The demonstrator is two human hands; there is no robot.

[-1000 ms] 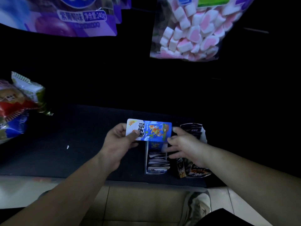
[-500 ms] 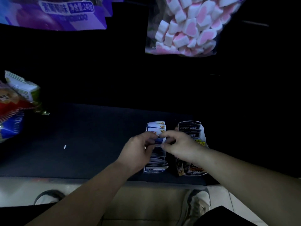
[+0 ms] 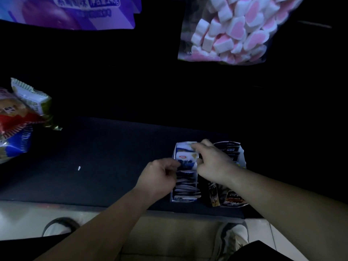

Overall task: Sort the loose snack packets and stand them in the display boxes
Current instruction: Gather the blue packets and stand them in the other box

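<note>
Blue-and-white packets [image 3: 185,162] in white box [image 3: 183,199], black box [image 3: 228,201], pink-and-white marshmallows [image 3: 233,29], purple bag [image 3: 75,14]

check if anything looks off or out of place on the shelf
One thing: a small white scrap lies alone on the dark shelf, left of the blue-and-white display box. The packets in both boxes stand in neat rows; the dim light hides any finer damage.
</note>
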